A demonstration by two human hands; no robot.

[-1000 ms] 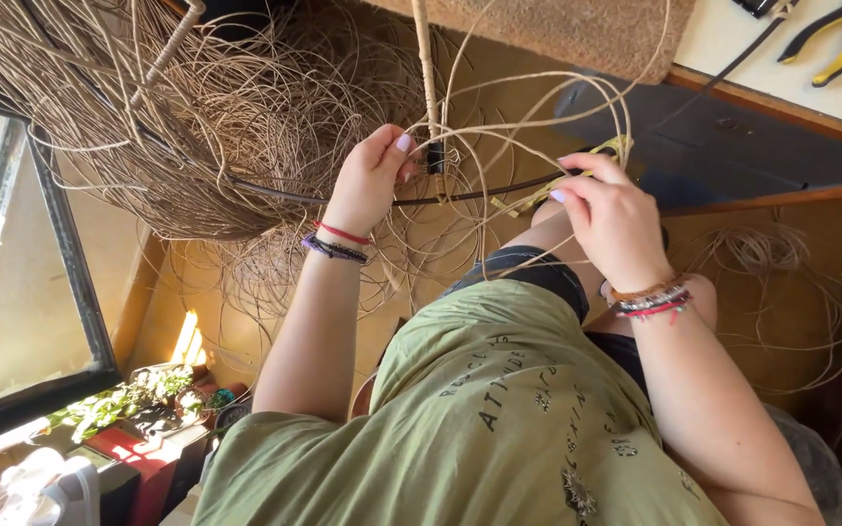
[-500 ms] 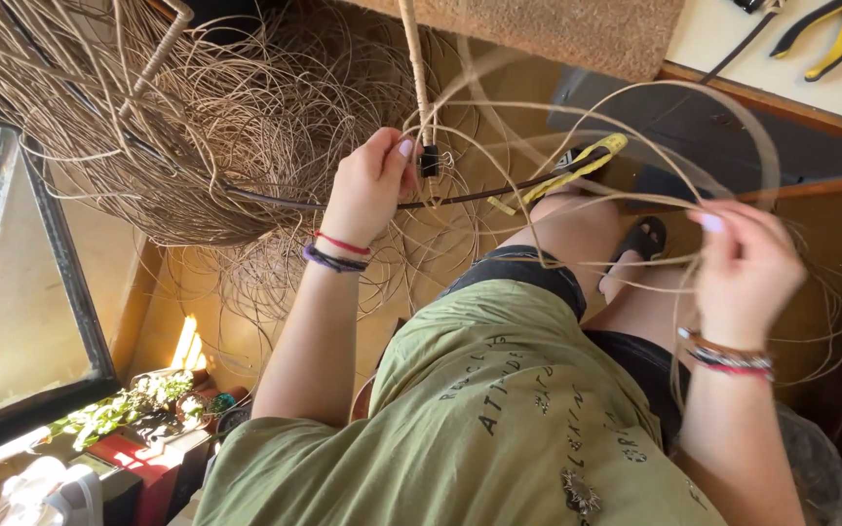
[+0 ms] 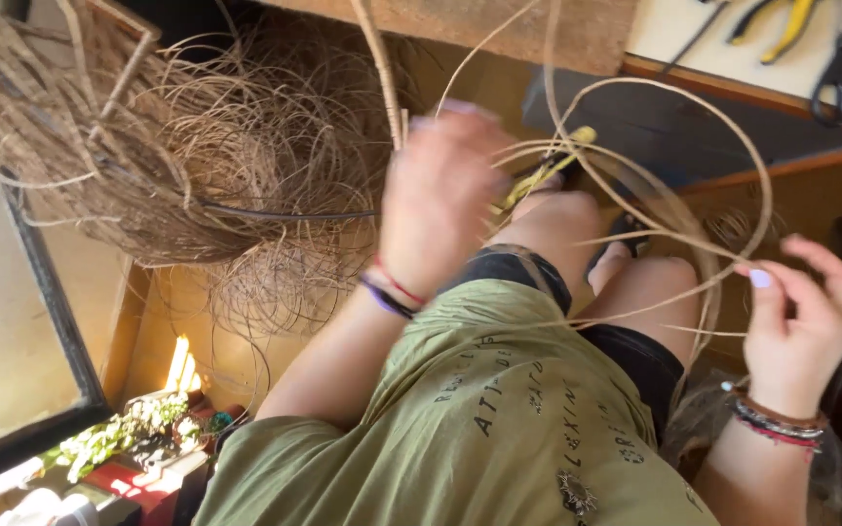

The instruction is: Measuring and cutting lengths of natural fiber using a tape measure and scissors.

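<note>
My left hand (image 3: 440,195) has swung right off the clip, blurred, so can't tell its grip. Right hand (image 3: 799,326) pinches the cane strand (image 3: 635,244), looping above my knees.

Right hand (image 3: 799,326) swung wide right pulling cane strand (image 3: 674,175), left hand (image 3: 440,195) shifted, blurred

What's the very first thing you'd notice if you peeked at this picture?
The huge tangle of tan cane strands piled at the upper left. Then the right hand, at the right edge, pinching one long strand that loops high above the knees, while the left hand is a blur in the middle by the wrapped stick.
</note>
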